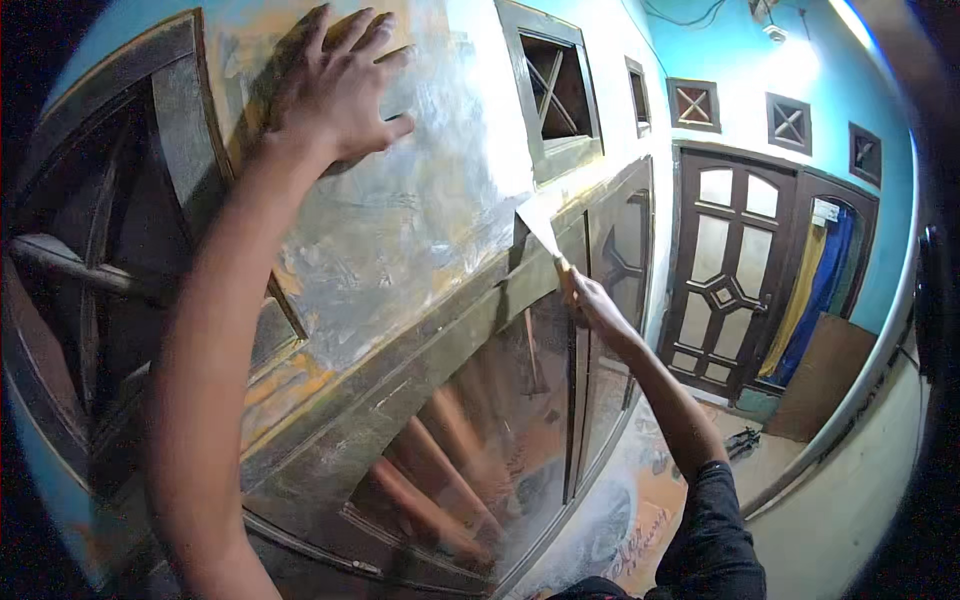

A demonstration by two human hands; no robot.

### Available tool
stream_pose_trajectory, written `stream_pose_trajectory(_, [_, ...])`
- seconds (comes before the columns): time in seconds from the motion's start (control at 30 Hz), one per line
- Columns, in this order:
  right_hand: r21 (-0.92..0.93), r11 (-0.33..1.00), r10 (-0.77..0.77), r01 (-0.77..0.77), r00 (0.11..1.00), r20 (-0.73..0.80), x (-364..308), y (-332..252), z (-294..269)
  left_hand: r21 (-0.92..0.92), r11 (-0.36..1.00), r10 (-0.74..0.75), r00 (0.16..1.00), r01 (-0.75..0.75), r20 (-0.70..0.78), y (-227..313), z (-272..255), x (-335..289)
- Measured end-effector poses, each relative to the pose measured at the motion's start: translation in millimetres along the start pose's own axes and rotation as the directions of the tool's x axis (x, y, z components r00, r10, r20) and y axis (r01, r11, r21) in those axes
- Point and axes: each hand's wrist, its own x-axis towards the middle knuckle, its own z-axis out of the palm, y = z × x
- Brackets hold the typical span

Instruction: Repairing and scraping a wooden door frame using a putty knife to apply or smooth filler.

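Note:
My left hand [335, 100] is raised high with its fingers spread, laid against the patchy wall [400, 220]. Grey and white filler with ochre stains covers this stretch of wall. My right hand [592, 300] grips the handle of a putty knife [541, 228], its wide pale blade pointing up and left. The blade lies along the seam where the wall meets the top of a dark wooden window frame [430, 350]. Whether its edge touches the wall I cannot tell.
A small crossed vent opening [553, 88] sits above the blade. At left is a larger dark vent frame [178, 130]. A brown panelled door [722, 270] and a blue and yellow curtain [808, 290] stand farther right. Whitish dust lies on the floor covering [640, 500] below.

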Motion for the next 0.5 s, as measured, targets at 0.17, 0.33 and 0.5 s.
stream_pose_trajectory(0.17, [0.003, 1.000, -0.006, 0.006, 0.999, 0.043, 14, -82, 31, -0.058, 0.998, 0.005, 0.999, -0.008, -0.045, -12, 36, -3])
stream_pose_trajectory(0.33, [0.053, 0.997, -0.062, 0.057, 0.994, 0.086, 43, -120, 15, -0.152, 0.988, -0.014, 0.996, 0.001, -0.084, -7, 41, 6])
stream_pose_trajectory(0.5, [0.037, 0.992, 0.114, -0.117, 0.990, 0.080, 32, -86, 2, -0.145, 0.989, 0.003, 0.998, -0.013, -0.070, -7, 31, 1])
